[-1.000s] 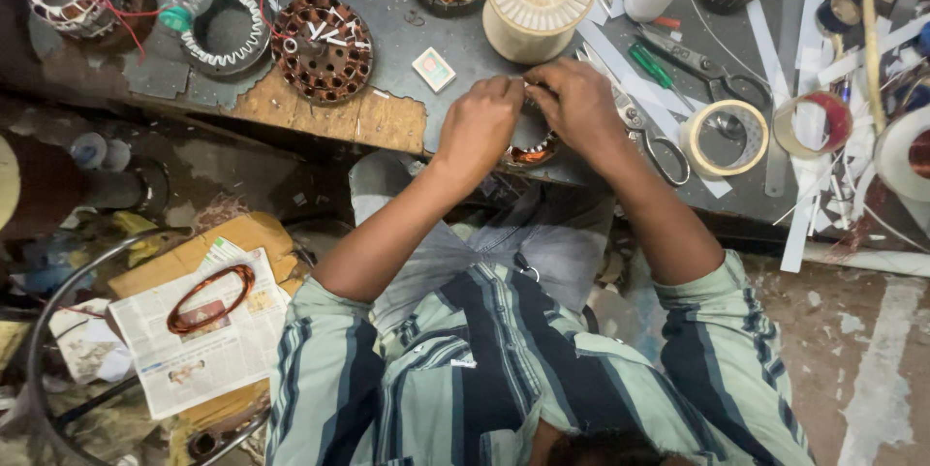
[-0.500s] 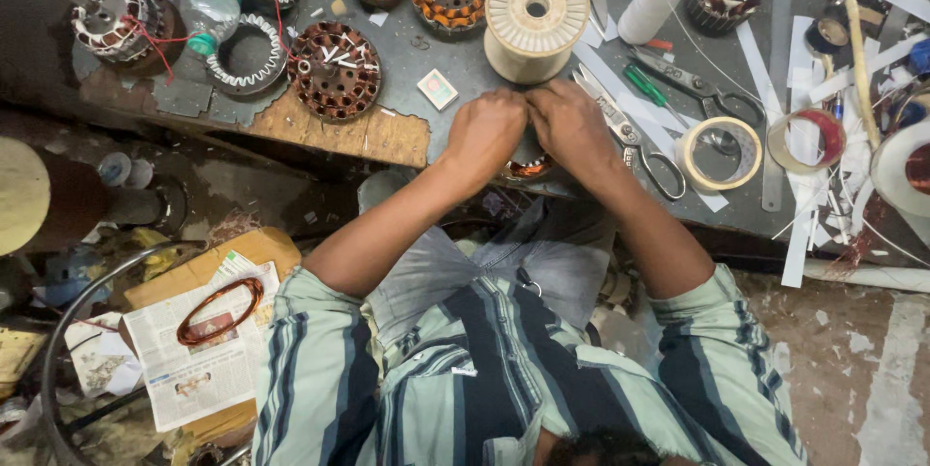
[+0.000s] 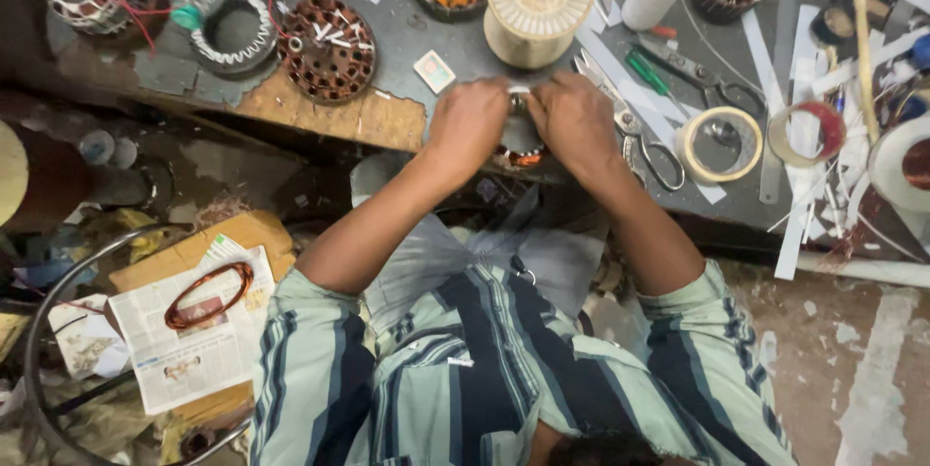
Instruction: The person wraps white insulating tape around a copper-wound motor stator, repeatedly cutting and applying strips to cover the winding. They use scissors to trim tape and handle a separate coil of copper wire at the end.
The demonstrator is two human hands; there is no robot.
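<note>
Gripping a small round motor stator with copper windings at the near edge of the dark grey workbench, the left hand and right hand curl closed around it from either side. Just beyond the stator stands a cream wire spool; steel scissors and a tape roll lie right of it.

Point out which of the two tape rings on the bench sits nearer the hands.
The cream tape ring, just beside the right hand next to the scissors. The red-rimmed ring lies farther out.
</note>
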